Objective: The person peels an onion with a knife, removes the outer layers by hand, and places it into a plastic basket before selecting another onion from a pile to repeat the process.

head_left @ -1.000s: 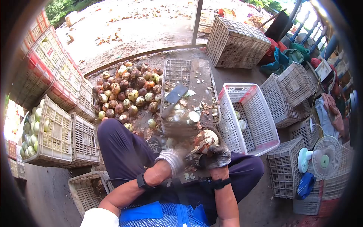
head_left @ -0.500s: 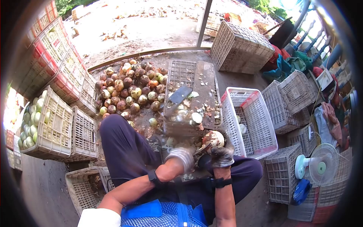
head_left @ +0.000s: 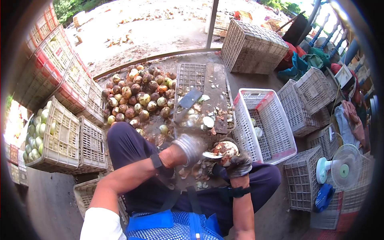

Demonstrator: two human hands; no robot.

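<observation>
My right hand, in a dirty grey glove, grips a round, partly peeled brown-and-white fruit or vegetable between my knees. A pale flap or edge shows at its left side; I cannot tell which. My left hand, in a striped grey glove, is just to its left, its fingers smeared by motion, so anything held is unclear. Beyond my hands, a dark flat blade lies across a crate with a wooden board. White peeled pieces lie nearby.
Many brown round items are heaped at the left. A crate of green ones stands beside tall crate stacks. An open white crate with a few pale pieces is at the right, near a fan and more crates.
My left hand has moved slightly up and left. The round item in my right hand has turned and sits a little lower, with a pale flap or edge now showing at its left.
</observation>
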